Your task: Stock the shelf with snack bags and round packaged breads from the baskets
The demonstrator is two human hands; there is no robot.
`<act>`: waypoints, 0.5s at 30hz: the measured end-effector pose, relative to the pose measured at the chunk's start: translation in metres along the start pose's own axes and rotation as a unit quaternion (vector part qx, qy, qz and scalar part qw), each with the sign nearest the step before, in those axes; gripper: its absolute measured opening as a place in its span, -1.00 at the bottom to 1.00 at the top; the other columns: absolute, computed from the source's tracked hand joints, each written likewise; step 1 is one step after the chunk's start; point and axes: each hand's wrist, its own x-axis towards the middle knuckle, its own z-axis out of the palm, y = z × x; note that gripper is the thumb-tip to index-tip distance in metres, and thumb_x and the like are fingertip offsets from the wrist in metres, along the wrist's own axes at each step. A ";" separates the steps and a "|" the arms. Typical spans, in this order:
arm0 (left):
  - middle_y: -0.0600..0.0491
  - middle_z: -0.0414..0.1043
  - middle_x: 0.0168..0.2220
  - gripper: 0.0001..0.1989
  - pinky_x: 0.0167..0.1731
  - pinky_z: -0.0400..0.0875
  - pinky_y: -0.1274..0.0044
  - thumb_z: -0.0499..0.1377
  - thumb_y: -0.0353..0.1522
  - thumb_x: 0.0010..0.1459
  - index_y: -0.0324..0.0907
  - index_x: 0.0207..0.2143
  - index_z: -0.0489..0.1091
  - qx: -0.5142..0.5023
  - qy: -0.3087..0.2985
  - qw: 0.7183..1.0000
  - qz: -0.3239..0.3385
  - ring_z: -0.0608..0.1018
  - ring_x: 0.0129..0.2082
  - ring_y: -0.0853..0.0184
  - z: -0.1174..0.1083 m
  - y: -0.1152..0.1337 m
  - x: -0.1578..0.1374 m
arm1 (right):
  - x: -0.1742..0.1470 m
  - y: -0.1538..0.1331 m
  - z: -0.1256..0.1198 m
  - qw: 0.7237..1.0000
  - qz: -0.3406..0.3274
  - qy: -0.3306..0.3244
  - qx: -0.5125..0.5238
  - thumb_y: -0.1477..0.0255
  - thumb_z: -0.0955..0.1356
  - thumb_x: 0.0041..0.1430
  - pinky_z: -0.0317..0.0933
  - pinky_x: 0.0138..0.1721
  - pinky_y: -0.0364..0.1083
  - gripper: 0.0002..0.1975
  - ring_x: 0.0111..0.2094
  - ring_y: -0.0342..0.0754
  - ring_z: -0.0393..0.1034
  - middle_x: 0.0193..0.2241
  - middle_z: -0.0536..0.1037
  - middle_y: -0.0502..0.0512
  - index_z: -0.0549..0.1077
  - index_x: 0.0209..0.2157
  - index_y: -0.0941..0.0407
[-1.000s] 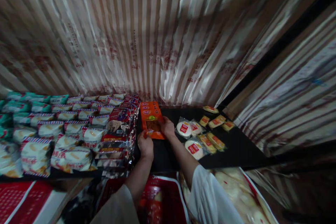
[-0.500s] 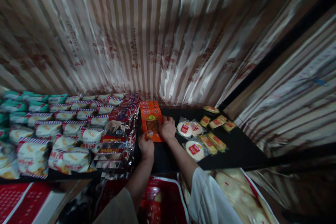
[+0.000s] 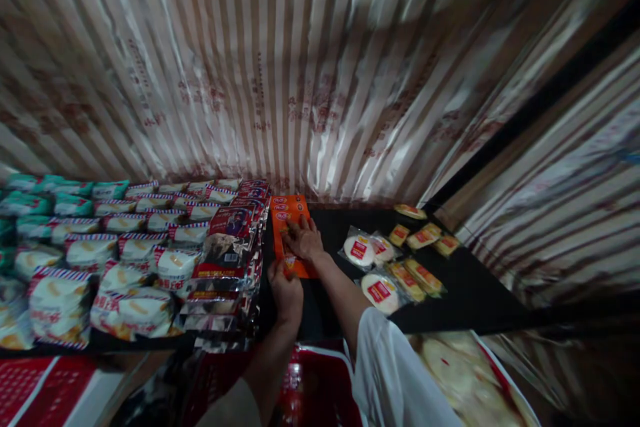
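Note:
Overlapping orange snack packets (image 3: pixel 279 232) lie in a short column on the black tabletop, their pink-and-white logos toward the back wall. My right hand (image 3: pixel 306 241) rests flat on the front packet with its fingers spread, hiding the middle of it. At the packet's lower left corner, my left hand (image 3: pixel 286 293) is closed, thumb and fingers gripping the edge. Close by on the left stand stacked dark red and silver packets (image 3: pixel 227 230). Round white cakes in clear wrappers (image 3: pixel 359 248) lie to the right of my right hand.
Rows of white pastry bags (image 3: pixel 135 250) and green bags (image 3: pixel 73 205) fill the left side. Small yellow wrapped cakes (image 3: pixel 424 275) lie at right. Below the table edge are a red crate (image 3: pixel 330 373) and a box of pale packets (image 3: pixel 463 370). A striped sheet (image 3: pixel 300 67) hangs behind.
My right hand has moved from the front packet's right edge onto its face, fingers now spread. My left hand stays at the lower left corner. The view has shifted slightly.

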 end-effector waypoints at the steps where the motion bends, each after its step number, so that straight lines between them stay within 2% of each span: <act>1: -0.12 0.36 -0.02 -0.63 0.11 0.22 0.38 0.04 -0.57 -0.08 -0.22 -0.21 0.47 0.010 -0.006 1.000 0.012 0.40 0.03 0.18 -0.001 0.001 -0.004 | 0.000 0.000 0.001 1.000 0.002 0.001 0.000 0.03 0.16 0.17 -0.16 0.15 0.17 -0.39 0.29 0.24 -0.29 0.32 -0.11 0.07 0.03 0.23 -0.17; 5: -0.14 0.18 0.15 -0.56 0.22 0.01 0.25 0.05 -0.59 -0.10 -0.20 -0.12 0.43 0.046 -0.032 0.997 0.059 0.16 0.22 0.09 -0.007 0.007 -0.025 | 0.002 0.000 0.003 1.000 -0.007 0.018 0.005 0.07 0.18 0.18 -0.18 0.17 0.16 -0.41 0.30 0.19 -0.31 0.31 -0.09 0.12 0.07 0.22 -0.13; 8: -0.11 0.16 0.17 -0.53 0.24 -0.05 0.22 0.04 -0.62 -0.14 -0.18 -0.14 0.43 0.046 -0.049 0.993 0.095 0.09 0.26 0.10 -0.020 0.012 -0.040 | -0.002 -0.003 0.001 0.997 -0.032 0.068 0.020 0.10 0.21 0.18 -0.21 0.18 0.17 -0.43 0.30 0.18 -0.32 0.29 -0.03 0.17 0.16 0.20 -0.05; 11: -0.10 0.30 0.06 -0.60 0.16 0.14 0.27 0.00 -0.60 -0.08 -0.18 -0.21 0.44 -0.006 -0.096 0.984 0.148 0.27 0.15 0.16 -0.048 0.014 -0.056 | -0.018 -0.008 -0.002 0.985 -0.067 0.144 0.066 0.19 0.23 0.19 -0.14 0.18 0.12 -0.50 0.28 0.14 -0.20 0.25 0.08 0.19 0.27 0.13 0.04; 13: -0.05 0.43 -0.09 -0.64 0.05 0.30 0.34 -0.03 -0.58 -0.03 -0.16 -0.26 0.45 -0.059 -0.164 0.971 0.163 0.44 -0.02 0.24 -0.074 0.009 -0.068 | -0.040 -0.011 -0.004 0.971 -0.093 0.187 0.118 0.28 0.20 0.22 -0.02 0.15 0.02 -0.57 0.20 0.05 0.03 0.17 0.24 0.21 0.34 0.07 0.12; 15: 0.00 0.49 -0.23 -0.67 -0.03 0.36 0.41 -0.03 -0.57 -0.02 -0.13 -0.34 0.47 -0.079 -0.230 0.960 0.136 0.49 -0.15 0.29 -0.102 -0.004 -0.082 | -0.072 -0.011 -0.002 0.955 -0.122 0.205 0.174 0.31 0.15 0.25 0.12 0.04 -0.07 -0.61 0.03 -0.02 0.26 0.02 0.40 0.21 0.38 0.00 0.16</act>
